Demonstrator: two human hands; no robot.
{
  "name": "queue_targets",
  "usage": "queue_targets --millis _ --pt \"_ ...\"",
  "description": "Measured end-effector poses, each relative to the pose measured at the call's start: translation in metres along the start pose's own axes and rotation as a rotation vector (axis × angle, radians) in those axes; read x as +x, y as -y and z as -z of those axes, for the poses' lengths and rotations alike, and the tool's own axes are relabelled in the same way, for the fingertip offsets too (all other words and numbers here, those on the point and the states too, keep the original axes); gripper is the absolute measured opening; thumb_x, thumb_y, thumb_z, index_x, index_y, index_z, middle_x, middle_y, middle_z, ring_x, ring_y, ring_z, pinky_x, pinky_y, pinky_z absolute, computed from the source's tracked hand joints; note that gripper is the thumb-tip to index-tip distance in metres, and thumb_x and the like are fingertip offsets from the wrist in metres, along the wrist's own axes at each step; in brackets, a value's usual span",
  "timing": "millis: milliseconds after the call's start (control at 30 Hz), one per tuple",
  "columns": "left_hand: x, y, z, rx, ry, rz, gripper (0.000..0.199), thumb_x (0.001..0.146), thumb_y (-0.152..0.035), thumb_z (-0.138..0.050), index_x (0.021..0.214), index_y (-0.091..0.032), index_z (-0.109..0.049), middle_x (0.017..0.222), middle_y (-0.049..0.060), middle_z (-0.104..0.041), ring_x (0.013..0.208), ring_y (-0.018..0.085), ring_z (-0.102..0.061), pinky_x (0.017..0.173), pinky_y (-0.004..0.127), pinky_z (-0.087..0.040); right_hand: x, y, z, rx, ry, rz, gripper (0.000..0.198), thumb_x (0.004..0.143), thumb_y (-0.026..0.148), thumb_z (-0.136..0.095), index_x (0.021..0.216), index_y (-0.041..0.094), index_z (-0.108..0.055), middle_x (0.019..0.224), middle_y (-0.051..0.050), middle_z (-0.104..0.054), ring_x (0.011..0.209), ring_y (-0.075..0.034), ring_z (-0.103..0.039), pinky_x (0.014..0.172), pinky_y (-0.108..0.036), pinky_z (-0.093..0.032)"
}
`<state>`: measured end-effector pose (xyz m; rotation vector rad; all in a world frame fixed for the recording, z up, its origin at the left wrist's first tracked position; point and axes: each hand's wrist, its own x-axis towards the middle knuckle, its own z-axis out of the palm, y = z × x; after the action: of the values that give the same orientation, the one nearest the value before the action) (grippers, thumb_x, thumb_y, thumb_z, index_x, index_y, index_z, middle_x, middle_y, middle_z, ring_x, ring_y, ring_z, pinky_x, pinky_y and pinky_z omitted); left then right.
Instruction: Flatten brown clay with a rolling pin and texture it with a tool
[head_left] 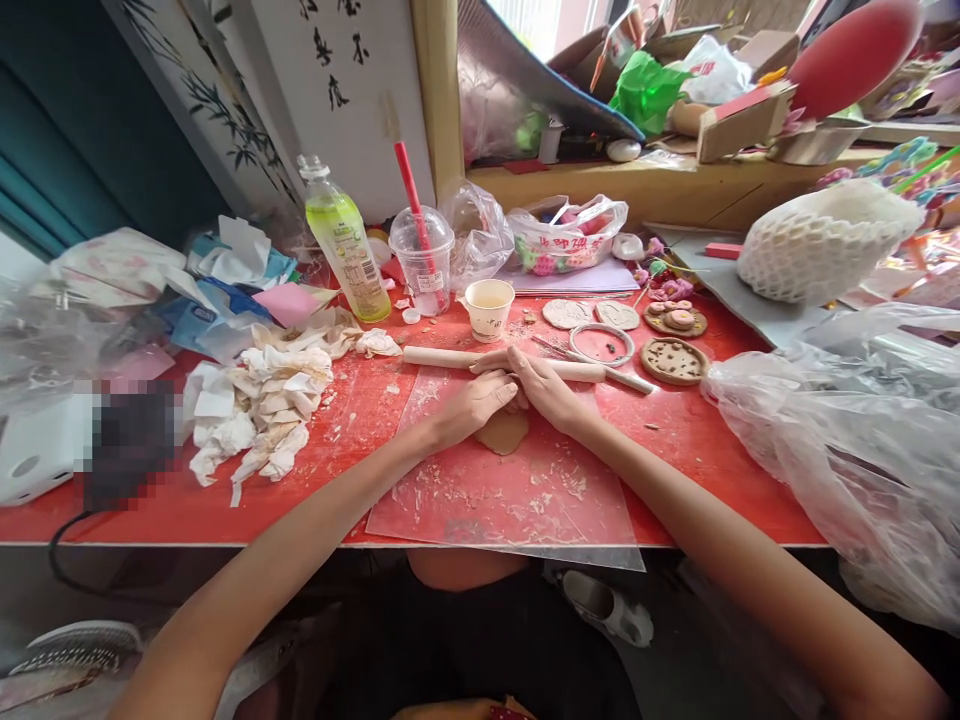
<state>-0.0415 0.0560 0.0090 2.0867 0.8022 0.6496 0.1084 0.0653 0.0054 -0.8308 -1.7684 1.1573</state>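
My left hand (478, 404) and my right hand (545, 388) meet above a flat brown piece of clay (504, 434), fingers stretched out and overlapping. The palms hide the clay's far part, so I cannot tell exactly how they press on it. Just behind, a pale rolling pin (439, 357) lies crosswise, its middle covered by my fingers. A clear plastic sheet (510, 505) is spread under the clay, dotted with dried crumbs. Near my right hand are a thin grey rod (630, 381) and a pale ring (574, 352).
Behind my hands stand a paper cup (489, 312), a plastic cup with red straw (424, 255) and a green drink bottle (345, 240). Crumpled tissues (262, 400) pile up left. Round clay pieces (673, 361) and a plastic bag (817, 420) lie right on the red table (337, 505).
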Motion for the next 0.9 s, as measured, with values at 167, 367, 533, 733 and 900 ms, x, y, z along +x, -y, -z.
queue_targets --millis 167,367,533,733,900 --pt "-0.002 -0.007 0.004 0.031 0.040 0.008 0.036 0.094 -0.031 -0.031 0.102 -0.015 -0.063 0.113 0.008 -0.062 0.111 0.018 -0.052 0.103 0.034 -0.039 0.001 -0.005 0.001 0.132 -0.036 -0.048 0.062 0.087 0.066 -0.027 0.100 0.022 -0.068 0.101 -0.005 -0.070 0.102 -0.021 -0.063 0.097 -0.039 -0.045" --pt "0.000 -0.016 0.001 0.154 0.165 -0.006 0.047 0.096 -0.031 -0.024 0.083 -0.018 -0.068 0.096 0.003 -0.068 0.099 0.016 -0.058 0.098 0.032 -0.039 0.002 -0.008 0.002 0.298 -0.042 -0.144 0.069 0.082 0.072 -0.024 0.099 0.020 -0.067 0.102 -0.009 -0.070 0.103 -0.022 -0.063 0.093 -0.041 -0.049" --pt "0.005 -0.017 -0.005 0.073 0.117 -0.015 0.048 0.094 -0.036 -0.027 0.064 -0.017 -0.060 0.078 0.004 -0.065 0.084 0.016 -0.056 0.088 0.031 -0.042 0.001 -0.008 0.004 0.249 -0.024 -0.155 0.071 0.082 0.072 -0.021 0.100 0.021 -0.067 0.102 -0.007 -0.070 0.105 -0.022 -0.062 0.094 -0.041 -0.048" --pt "-0.001 -0.013 0.001 -0.439 0.020 0.162 0.058 0.092 -0.047 -0.030 0.052 -0.015 -0.055 0.050 0.002 -0.056 0.049 0.010 -0.049 0.056 0.026 -0.038 0.003 -0.010 0.004 0.304 -0.043 -0.144 0.069 0.081 0.073 -0.026 0.098 0.022 -0.069 0.098 -0.007 -0.071 0.105 -0.024 -0.062 0.095 -0.044 -0.047" --pt "-0.003 -0.015 0.003 -0.350 0.140 0.168 0.055 0.091 -0.048 -0.036 0.061 -0.014 -0.067 0.060 0.004 -0.065 0.057 0.011 -0.055 0.060 0.026 -0.040 0.004 -0.012 0.006 0.395 -0.031 -0.185 0.072 0.081 0.073 -0.024 0.099 0.018 -0.068 0.097 -0.010 -0.071 0.102 -0.023 -0.064 0.091 -0.043 -0.049"
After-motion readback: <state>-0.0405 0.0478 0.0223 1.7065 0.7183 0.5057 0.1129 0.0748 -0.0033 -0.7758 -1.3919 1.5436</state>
